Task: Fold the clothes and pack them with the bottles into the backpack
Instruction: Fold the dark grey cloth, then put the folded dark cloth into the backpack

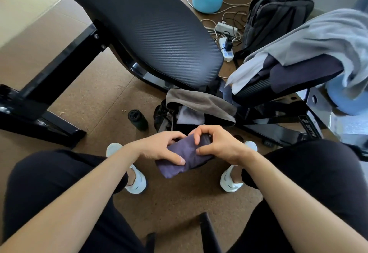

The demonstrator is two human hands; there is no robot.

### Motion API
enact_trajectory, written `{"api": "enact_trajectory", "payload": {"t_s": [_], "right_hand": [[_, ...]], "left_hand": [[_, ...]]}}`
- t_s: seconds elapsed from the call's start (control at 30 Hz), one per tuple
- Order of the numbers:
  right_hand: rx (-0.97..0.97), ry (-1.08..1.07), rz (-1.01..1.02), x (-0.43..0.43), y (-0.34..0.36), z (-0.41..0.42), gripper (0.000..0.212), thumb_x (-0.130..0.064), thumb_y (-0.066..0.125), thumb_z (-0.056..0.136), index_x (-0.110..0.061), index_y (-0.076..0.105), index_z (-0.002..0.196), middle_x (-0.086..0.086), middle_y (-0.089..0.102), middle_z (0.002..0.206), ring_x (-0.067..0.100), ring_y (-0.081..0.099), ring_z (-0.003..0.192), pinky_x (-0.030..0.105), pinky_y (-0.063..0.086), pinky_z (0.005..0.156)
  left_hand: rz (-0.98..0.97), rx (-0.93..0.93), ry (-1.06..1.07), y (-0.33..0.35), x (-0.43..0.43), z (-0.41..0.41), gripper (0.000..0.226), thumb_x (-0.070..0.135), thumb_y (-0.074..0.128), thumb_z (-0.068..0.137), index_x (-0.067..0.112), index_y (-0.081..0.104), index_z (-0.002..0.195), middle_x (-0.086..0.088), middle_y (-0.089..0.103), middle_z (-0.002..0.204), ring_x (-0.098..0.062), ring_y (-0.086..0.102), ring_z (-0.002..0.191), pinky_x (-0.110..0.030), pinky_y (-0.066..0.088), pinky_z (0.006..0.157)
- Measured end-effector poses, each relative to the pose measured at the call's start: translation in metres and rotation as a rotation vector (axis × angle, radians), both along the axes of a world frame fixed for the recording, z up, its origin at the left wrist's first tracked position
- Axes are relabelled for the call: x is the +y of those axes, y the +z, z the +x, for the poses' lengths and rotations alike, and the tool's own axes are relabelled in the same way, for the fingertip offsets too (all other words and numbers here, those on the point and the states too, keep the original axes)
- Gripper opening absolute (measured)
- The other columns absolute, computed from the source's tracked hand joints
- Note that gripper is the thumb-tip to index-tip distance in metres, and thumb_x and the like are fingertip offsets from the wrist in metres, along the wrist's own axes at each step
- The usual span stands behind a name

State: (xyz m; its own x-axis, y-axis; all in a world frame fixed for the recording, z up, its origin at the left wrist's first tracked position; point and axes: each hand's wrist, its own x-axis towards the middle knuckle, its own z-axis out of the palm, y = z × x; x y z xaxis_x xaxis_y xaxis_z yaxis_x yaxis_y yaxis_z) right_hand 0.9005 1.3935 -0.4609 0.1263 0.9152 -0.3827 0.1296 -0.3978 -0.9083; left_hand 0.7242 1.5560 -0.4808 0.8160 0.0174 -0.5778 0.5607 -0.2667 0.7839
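L hand point(159, 149) + R hand point(217, 145) both grasp folded purple garment point(184, 158), fingers curled round it, just this side of open backpack point(199, 103). Dark bottle point(138, 119) upright left of backpack. Grey clothes point(318, 33) draped on bench right of backpack.

A home gym corner: padded weight bench point(159, 39), cork floor point(95, 97), tangled power strips point(227, 49).

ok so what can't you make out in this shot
Head view only.
1. purple garment: left hand and right hand cover much of it, so its folds are unclear.
2. backpack interior: mostly hidden by its grey flap and both hands.
3. clothes on the bench seat: cut off by the right edge; count unclear.
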Motion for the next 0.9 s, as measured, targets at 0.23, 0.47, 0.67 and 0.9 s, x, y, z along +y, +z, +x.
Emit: {"api": "enact_trajectory", "payload": {"t_s": [0.23,0.47,0.67,0.9], "right_hand": [[-0.129,-0.378,-0.19,0.006,-0.036,-0.002,0.022,0.0,0.066,0.086,-0.02,0.071,0.093,0.001,0.072,0.098,0.015,0.066,0.088,0.032,0.051,0.08],[0.189,-0.628,-0.431,0.046,-0.046,0.049,0.025,-0.015,0.064,0.094,-0.026,0.066,0.116,-0.001,0.057,0.11,0.029,0.05,0.117,0.044,0.044,0.104],[0.171,-0.636,-0.194,0.074,-0.039,0.102,0.043,-0.005,0.055,0.098,-0.025,0.061,0.135,-0.003,0.062,0.122,0.017,0.052,0.126,0.042,0.043,0.107],[-0.144,-0.35,-0.155,0.088,-0.047,0.118,0.063,-0.001,0.059,0.096,-0.019,0.043,0.154,-0.002,0.051,0.139,0.009,0.051,0.121,0.022,0.04,0.099]], "left_hand": [[0.314,0.053,0.039,-0.025,-0.003,0.001,0.056,0.058,0.075,0.067,0.03,0.061,0.114,0.006,0.065,0.106,-0.017,0.063,0.095,-0.047,0.054,0.09],[0.522,0.106,0.106,-0.044,-0.001,-0.001,0.059,0.052,0.073,0.077,0.034,0.047,0.127,0.005,0.064,0.101,-0.018,0.064,0.086,-0.048,0.058,0.076],[0.701,0.017,0.209,-0.049,-0.009,0.006,0.056,0.042,0.067,0.089,0.033,0.039,0.137,0.009,0.06,0.109,-0.019,0.061,0.09,-0.034,0.042,0.066],[0.816,-0.015,0.248,-0.097,-0.014,0.055,0.057,0.04,0.064,0.094,0.025,0.039,0.143,0.003,0.062,0.124,-0.023,0.064,0.103,-0.034,0.047,0.07]]}}
